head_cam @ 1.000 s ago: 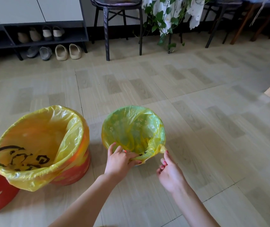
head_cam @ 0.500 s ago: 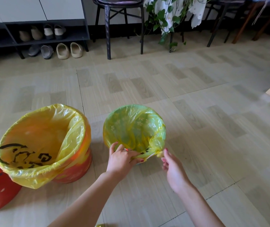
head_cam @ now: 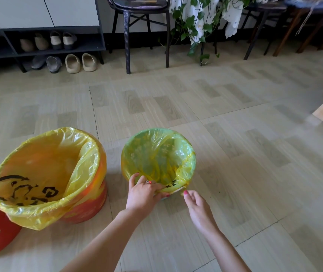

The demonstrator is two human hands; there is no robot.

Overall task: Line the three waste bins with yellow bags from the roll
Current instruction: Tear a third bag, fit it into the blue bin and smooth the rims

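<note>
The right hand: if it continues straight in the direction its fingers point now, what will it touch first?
Most likely the yellow bag where it bunches over the near rim of the small green bin. The right hand points up and left at that fold, with its fingertips very close to it; depth is hard to judge.
</note>
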